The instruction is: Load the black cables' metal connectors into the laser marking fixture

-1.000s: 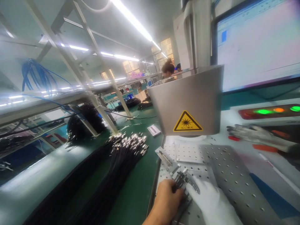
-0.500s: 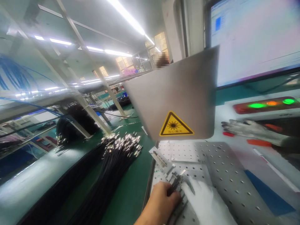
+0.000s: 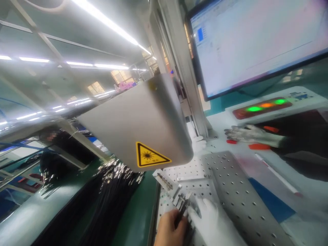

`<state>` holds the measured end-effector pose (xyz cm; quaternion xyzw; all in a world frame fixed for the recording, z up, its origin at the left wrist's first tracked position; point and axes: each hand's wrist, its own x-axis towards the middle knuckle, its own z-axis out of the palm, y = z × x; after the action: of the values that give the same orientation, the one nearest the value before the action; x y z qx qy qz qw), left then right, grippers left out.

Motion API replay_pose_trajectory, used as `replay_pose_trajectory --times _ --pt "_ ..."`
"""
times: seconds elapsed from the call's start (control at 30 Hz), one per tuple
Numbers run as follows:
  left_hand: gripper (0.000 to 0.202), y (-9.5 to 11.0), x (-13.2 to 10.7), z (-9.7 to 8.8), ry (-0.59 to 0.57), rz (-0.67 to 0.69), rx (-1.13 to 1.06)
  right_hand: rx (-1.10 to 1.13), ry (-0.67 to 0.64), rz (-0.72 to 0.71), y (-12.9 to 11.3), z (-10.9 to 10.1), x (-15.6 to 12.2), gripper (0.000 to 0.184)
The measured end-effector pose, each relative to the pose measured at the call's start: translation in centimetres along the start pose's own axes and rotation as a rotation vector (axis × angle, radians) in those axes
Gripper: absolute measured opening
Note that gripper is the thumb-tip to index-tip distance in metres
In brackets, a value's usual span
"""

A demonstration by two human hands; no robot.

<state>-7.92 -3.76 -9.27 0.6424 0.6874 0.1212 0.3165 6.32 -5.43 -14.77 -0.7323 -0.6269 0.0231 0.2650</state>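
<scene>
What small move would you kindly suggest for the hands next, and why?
Perhaps the gloved right hand should press the metal fixture steady: its fingers are at the near end, where the bare left hand pinches what look like dark cables.

And here you are with two hands: one bare left hand [image 3: 170, 228], one gloved right hand [image 3: 208, 218]. Count one metal holder [image 3: 164, 180] there! One hood [image 3: 138, 119] in front of you, one yellow sticker [image 3: 150, 156] on that, one monitor [image 3: 258, 48]. Three lamps [image 3: 267, 105] glowing for you, two green, one orange. Look right: one pen [image 3: 278, 175], one blue sheet [image 3: 272, 200], three red-orange pieces [image 3: 258, 146]. Over on your bench [image 3: 57, 201], silver-tipped cables [image 3: 116, 176], too crowded and blurred to number!
</scene>
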Motion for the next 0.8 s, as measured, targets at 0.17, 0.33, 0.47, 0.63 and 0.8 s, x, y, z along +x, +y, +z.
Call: replay_pose_trajectory --times 0.17,0.33,0.47,0.63,0.8 --pt "0.032 0.4 -0.5 0.2 0.058 -0.004 0.022 0.009 0.024 -0.004 0.0 0.3 0.0 0.023" --pt "0.025 2.4 -1.1 0.0 0.022 -0.020 -0.018 0.002 0.043 -0.096 0.5 0.0 0.1 0.025" --pt "0.025 3.4 -1.5 -0.3 0.001 -0.036 -0.098 0.018 0.053 -0.080 0.8 -0.2 0.4 0.024" --pt "0.029 3.5 -1.8 -1.7 -0.011 -0.013 -0.081 -0.016 0.082 -0.088 0.9 0.6 0.7 0.023" --pt "0.015 2.7 -1.8 -3.0 0.115 0.056 -0.151 -0.046 0.134 -0.065 0.9 1.8 0.6 0.026"
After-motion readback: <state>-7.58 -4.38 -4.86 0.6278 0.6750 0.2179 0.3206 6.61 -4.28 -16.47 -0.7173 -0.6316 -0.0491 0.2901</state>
